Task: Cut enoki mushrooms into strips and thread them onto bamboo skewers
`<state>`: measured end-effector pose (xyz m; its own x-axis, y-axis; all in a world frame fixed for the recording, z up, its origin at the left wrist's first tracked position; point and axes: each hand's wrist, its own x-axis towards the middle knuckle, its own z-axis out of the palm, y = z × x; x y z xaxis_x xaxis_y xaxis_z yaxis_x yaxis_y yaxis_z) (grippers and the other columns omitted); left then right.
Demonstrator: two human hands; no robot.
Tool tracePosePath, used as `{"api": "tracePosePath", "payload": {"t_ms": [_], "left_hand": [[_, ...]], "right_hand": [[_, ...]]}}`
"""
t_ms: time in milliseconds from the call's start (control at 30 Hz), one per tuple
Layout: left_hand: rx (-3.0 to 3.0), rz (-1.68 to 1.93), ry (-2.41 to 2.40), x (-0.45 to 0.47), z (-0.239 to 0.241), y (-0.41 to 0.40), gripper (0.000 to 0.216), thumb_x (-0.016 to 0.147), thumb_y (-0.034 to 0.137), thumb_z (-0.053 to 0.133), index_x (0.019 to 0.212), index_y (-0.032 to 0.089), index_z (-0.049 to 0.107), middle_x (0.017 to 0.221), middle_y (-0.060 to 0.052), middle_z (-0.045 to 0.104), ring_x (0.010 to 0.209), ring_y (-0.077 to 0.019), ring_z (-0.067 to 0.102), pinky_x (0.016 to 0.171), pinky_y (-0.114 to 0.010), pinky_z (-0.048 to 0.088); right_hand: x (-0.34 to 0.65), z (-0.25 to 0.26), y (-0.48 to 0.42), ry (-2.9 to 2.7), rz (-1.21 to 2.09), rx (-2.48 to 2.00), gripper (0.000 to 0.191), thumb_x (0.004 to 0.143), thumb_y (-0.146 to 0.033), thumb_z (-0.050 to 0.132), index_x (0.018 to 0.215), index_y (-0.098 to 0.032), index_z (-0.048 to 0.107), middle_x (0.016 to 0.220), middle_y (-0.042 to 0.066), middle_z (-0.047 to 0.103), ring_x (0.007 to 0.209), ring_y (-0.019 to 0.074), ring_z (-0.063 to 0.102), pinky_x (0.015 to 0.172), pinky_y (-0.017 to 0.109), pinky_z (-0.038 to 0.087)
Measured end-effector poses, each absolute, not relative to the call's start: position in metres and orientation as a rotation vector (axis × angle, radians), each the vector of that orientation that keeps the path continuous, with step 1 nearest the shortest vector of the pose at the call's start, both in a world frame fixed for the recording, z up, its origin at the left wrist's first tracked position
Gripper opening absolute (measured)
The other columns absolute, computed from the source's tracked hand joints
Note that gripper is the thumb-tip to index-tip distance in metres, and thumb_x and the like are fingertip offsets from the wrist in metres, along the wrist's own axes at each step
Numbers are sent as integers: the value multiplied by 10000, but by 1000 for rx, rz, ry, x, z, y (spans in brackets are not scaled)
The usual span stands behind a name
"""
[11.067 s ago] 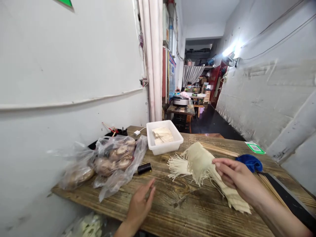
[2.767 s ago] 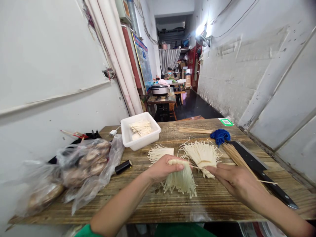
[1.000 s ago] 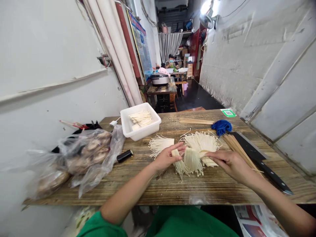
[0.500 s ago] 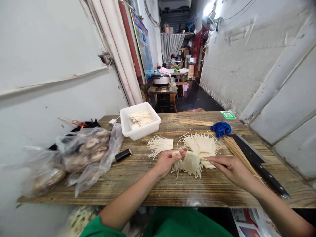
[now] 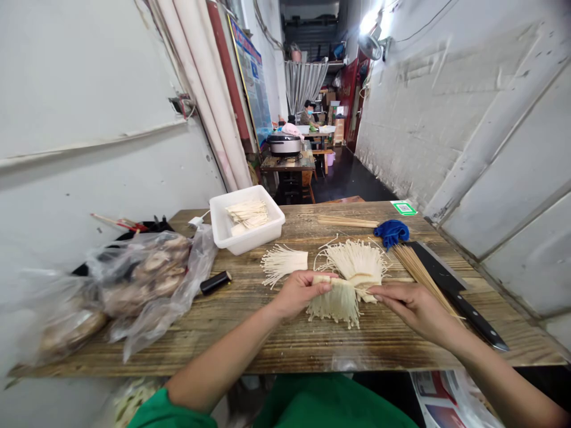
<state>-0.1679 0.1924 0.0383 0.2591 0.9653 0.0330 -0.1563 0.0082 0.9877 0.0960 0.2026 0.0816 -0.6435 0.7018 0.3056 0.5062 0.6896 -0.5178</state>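
My left hand [image 5: 294, 295] pinches the cut top edge of an enoki mushroom bunch [image 5: 335, 304], whose thin stems and caps hang down just above the table. My right hand [image 5: 413, 306] is closed on a thin bamboo skewer [image 5: 363, 290] that points left into the bunch; how deep its tip goes is hidden. Behind my hands lies a fanned enoki pile [image 5: 354, 258], its cut base toward me. A smaller flat enoki bunch [image 5: 285, 262] rests left of it.
A white plastic tub [image 5: 250, 242] holds more enoki. To the right lie loose skewers [image 5: 423, 278], a kitchen knife [image 5: 479, 321] and a blue cloth [image 5: 391, 232]. Bagged brown mushrooms [image 5: 154, 273] and a black cylinder [image 5: 216, 282] are left. A person [image 5: 308, 116] sits far back.
The hanging enoki, seen as two portions with a gap between my hands, now sit together against my left fingers. My hands are closer together, and the view has shifted slightly.
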Motion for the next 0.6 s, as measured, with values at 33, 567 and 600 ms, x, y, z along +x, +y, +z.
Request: {"api": "tracePosePath", "payload": {"t_ms": [33,567,600], "left_hand": [[1228,1094,899,-167,40,191,426,667,446,757,988,167,742,1021,-87,724,830,-188,634,753,-277,473],[1316,999,881,-158,49,187,419,665,441,754,974,158,746,886,-54,740,769,-188,647,719,-271,457],[1311,995,874,-157,49,187,421,666,442,752,977,158,745,890,-55,740,768,-187,645,722,-274,458]], "right_hand": [[96,82,202,-2406,541,-930,260,912,-249,495,1073,-227,698,1043,47,717,927,176,684,830,310,555],[100,87,198,-2423,520,-905,261,912,-249,500,1075,-243,703,1003,40,728,884,158,692,803,273,557],[101,86,198,-2420,532,-902,259,912,-252,500,1074,-242,703,1004,41,728,884,159,692,797,272,557]]}}
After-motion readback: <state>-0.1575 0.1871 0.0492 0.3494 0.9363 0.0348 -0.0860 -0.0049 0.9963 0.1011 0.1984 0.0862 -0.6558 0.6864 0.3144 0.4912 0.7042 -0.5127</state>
